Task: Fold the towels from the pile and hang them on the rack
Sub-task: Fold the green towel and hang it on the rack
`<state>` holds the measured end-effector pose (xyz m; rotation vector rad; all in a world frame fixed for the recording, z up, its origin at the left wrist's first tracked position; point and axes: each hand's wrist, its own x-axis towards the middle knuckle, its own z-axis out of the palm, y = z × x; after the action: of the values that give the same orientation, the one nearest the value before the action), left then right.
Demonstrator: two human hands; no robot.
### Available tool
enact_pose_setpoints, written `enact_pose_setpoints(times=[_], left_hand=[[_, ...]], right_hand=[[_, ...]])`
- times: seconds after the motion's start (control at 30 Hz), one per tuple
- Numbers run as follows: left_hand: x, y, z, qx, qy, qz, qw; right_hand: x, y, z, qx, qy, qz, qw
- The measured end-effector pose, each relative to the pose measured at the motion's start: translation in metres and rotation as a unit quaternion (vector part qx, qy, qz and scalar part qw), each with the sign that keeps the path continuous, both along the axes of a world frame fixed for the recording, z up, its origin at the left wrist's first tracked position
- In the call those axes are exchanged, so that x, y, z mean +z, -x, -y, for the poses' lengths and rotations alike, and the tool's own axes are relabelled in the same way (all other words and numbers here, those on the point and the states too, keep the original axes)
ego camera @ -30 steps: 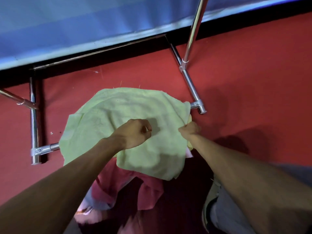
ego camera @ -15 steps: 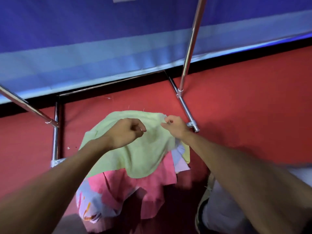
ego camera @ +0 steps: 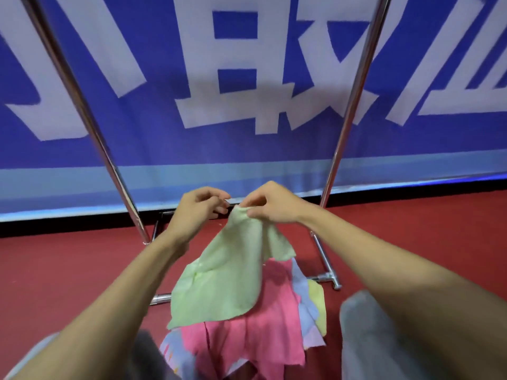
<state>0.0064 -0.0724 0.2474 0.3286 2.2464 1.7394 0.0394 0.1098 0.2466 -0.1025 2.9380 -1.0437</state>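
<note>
A pale green towel [ego camera: 219, 281] hangs in the air above the pile, lifted by one corner. My right hand [ego camera: 271, 204] pinches that top corner between thumb and fingers. My left hand [ego camera: 197, 207] is just left of the corner, fingers loosely curled, and I cannot tell whether it touches the cloth. Below lies the pile [ego camera: 263, 330], with a pink towel on top and light blue and yellow ones at its right edge. The chrome rack's two uprights [ego camera: 354, 91] rise on either side behind my hands.
The rack's base bars and right foot [ego camera: 329, 275] lie on the red floor [ego camera: 55, 270]. A blue banner with large white characters [ego camera: 247, 78] stands close behind the rack. My grey-clad knees [ego camera: 365, 325] flank the pile at the bottom.
The green towel has been lifted off the pile by its corner, baring the pink towel. Both hands rose and came together. My view tilted up from the floor to the banner.
</note>
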Motion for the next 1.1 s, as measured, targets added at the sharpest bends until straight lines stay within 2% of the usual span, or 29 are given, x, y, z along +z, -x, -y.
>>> enact_pose_setpoints(times=[0.1, 0.23, 0.3, 0.47, 0.6, 0.73, 0.87, 0.97, 1.03, 1.1], left_hand=[[0.007, 0.003, 0.004, -0.029, 0.052, 0.003, 0.998], [0.013, 0.011, 0.011, -0.008, 0.174, -0.100, 0.980], [0.014, 0.010, 0.016, -0.021, 0.214, -0.116, 0.970], [0.015, -0.003, 0.022, -0.118, 0.141, -0.087, 0.979], [0.014, -0.019, 0.017, -0.238, 0.046, 0.000, 0.970], [0.012, -0.024, 0.016, -0.292, 0.038, 0.023, 0.955], [0.011, -0.025, 0.015, -0.264, 0.084, -0.026, 0.961], [0.013, -0.026, 0.011, -0.203, 0.115, -0.062, 0.970], [0.013, -0.026, 0.008, -0.162, 0.150, -0.099, 0.970], [0.012, -0.025, 0.006, -0.118, 0.182, -0.149, 0.965]], right_hand=[[0.003, -0.006, 0.007, 0.003, 0.040, -0.044, 0.998], [0.014, -0.007, 0.020, 0.016, 0.027, -0.090, 0.995], [0.025, -0.009, 0.025, 0.019, 0.030, -0.115, 0.993], [0.034, -0.030, 0.023, 0.019, 0.048, -0.136, 0.989], [0.039, -0.042, 0.019, 0.016, 0.067, -0.144, 0.987], [0.040, -0.048, 0.012, -0.001, 0.057, -0.164, 0.985], [0.043, -0.049, 0.003, -0.008, -0.035, -0.178, 0.983], [0.041, -0.045, -0.006, -0.014, -0.135, -0.133, 0.982], [0.036, -0.045, -0.009, -0.035, -0.154, -0.092, 0.983], [0.031, -0.047, -0.011, -0.058, -0.132, -0.070, 0.987]])
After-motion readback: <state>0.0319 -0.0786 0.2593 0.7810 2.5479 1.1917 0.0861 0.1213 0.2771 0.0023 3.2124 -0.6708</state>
